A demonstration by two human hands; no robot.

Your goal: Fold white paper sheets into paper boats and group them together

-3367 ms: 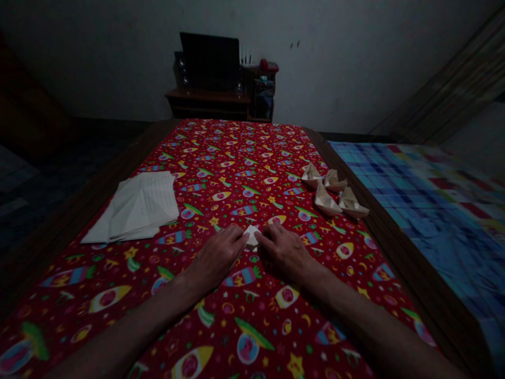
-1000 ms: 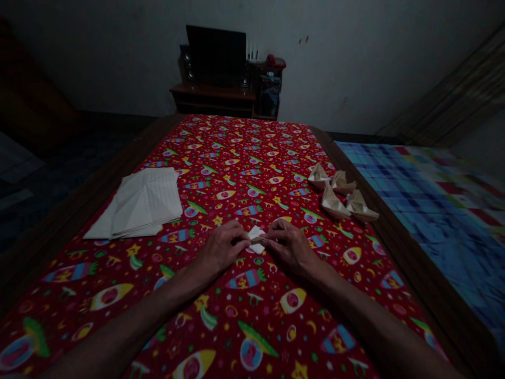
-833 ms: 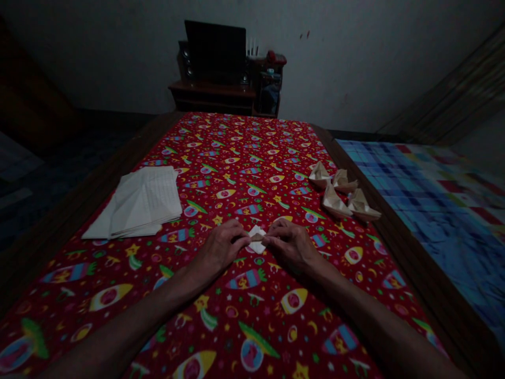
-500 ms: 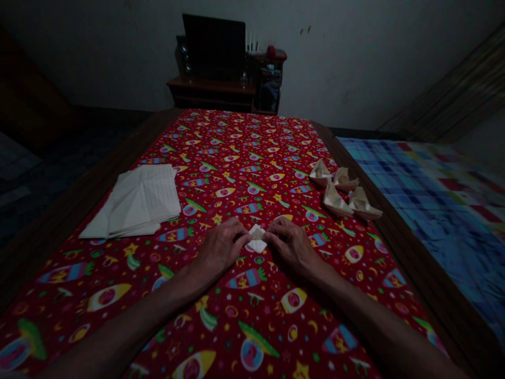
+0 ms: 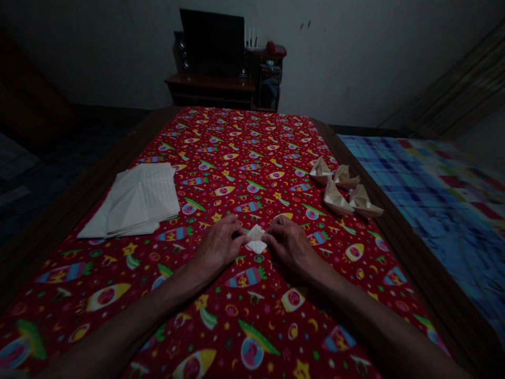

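Note:
Between my two hands, low over the red patterned cloth (image 5: 252, 173), is a small folded piece of paper (image 5: 257, 240), whitish and roughly diamond-shaped. My left hand (image 5: 223, 237) pinches its left corner between thumb and fingers. The opposite corner is pinched by my right hand (image 5: 290, 239). My fingertips cover both side corners, while the middle, top and bottom points show. To the right lie several folded paper boats (image 5: 337, 200) in a close group. A stack of printed paper sheets (image 5: 144, 197) rests to the left, its edges uneven.
The cloth covers a long table with dark wooden edges (image 5: 398, 247). Beyond its far end stand a desk (image 5: 211, 87) with a dark monitor (image 5: 213, 39) and a red telephone (image 5: 276, 49). On the right, lower down, is a blue checked sheet (image 5: 418, 195).
Both hands keep their pinch on the folded paper, with only a very slight shift of the fingers. The camera view has tilted slightly; the stack and the boats stay in place.

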